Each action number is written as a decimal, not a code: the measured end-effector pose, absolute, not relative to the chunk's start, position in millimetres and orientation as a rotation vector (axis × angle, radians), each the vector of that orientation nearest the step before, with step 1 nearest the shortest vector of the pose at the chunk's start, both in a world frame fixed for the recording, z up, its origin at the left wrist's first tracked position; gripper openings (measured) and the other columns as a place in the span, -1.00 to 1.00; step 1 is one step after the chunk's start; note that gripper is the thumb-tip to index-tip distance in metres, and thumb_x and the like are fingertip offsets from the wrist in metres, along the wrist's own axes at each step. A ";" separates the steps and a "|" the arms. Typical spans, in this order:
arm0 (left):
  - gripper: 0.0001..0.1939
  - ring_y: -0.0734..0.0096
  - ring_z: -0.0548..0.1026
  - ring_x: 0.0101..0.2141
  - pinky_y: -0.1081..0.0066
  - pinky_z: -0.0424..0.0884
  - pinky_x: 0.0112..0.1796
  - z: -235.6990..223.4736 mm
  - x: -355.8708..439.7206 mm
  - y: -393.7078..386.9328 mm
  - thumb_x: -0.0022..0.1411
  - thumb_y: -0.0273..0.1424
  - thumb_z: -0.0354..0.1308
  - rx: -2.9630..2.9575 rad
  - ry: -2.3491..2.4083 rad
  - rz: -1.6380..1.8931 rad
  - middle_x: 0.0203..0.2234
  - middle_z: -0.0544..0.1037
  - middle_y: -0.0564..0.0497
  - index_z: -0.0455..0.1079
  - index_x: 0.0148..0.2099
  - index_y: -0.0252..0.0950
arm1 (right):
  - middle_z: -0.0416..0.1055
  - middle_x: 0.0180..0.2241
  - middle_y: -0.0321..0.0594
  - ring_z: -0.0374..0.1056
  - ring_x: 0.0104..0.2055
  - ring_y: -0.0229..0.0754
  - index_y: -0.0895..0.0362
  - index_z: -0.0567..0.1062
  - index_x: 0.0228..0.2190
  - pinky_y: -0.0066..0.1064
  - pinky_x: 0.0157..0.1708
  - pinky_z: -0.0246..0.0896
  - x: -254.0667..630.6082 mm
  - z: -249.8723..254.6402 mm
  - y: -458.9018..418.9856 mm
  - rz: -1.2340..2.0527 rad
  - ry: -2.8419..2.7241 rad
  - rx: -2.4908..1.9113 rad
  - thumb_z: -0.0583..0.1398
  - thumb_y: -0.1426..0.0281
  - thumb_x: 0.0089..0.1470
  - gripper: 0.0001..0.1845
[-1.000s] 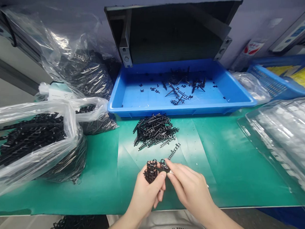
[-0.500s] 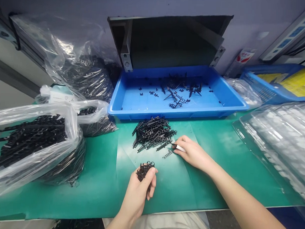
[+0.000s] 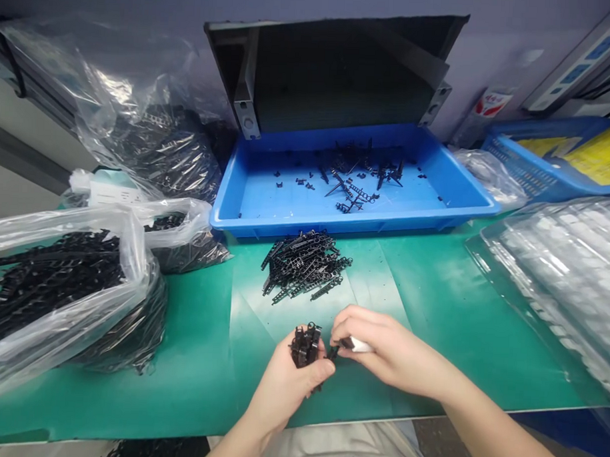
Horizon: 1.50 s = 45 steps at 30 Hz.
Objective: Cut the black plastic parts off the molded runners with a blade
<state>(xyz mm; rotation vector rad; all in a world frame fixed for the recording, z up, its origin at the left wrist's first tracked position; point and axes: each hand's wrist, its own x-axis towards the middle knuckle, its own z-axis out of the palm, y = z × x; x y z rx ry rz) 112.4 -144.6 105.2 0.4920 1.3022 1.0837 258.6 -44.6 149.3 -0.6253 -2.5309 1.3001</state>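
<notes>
The person is working close to the near edge of the green table point(image 3: 432, 306), both hands meeting just in front of the body, probably so the small parts stay under the eyes. The left hand point(image 3: 292, 381) is cupping a bunch of small black clips point(image 3: 306, 342), its grip curled around them so they are standing packed together above the thumb, ready to receive more. The right hand point(image 3: 385, 351) is touching that bunch from the side, its grip pinching a white tool point(image 3: 358, 345) whose tip is meeting a black piece at the bundle. A loose pile of black strips point(image 3: 306, 265) is lying on the table just beyond the hands, within easy reach. Behind it a blue tray point(image 3: 479, 194) is holding scattered leftover bits, and clear bags of black parts point(image 3: 58, 280) are sitting to the left.
</notes>
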 end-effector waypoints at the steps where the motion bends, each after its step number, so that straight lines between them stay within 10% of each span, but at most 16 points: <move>1: -0.72 0.65 0.17 -0.71 0.58 0.04 -0.71 107.0 115.1 -143.5 -0.08 -0.32 0.27 0.463 1.289 1.068 -0.65 0.34 0.15 0.23 -0.40 -0.31 | 0.38 -0.30 -0.21 0.34 -0.28 -0.20 0.09 0.38 -0.35 -0.40 -0.31 0.28 257.1 145.5 -49.5 1.313 -2.481 -0.675 0.07 0.55 0.10 -0.86; 9: -0.71 0.66 0.20 -0.73 0.62 0.00 -0.75 119.8 119.0 -140.7 -0.03 -0.30 0.22 0.378 1.288 1.174 -0.62 0.45 0.08 0.27 -0.30 -0.35 | 0.35 -0.08 -0.15 0.34 -0.11 -0.14 0.04 0.26 -0.01 -0.29 -0.18 0.29 266.1 123.7 -72.6 1.269 -2.369 -0.981 -0.08 0.40 0.23 -0.68; 45: -0.67 0.66 0.17 -0.76 0.63 0.10 -0.73 113.4 120.1 -144.8 0.00 -0.17 0.22 0.396 1.382 1.302 -0.82 0.26 0.19 0.25 -0.53 -0.32 | 0.50 -0.29 -0.17 0.43 -0.29 -0.13 0.13 0.35 -0.02 -0.36 -0.39 0.33 253.1 119.9 -79.3 0.769 -2.532 -0.915 -0.04 0.36 0.21 -0.65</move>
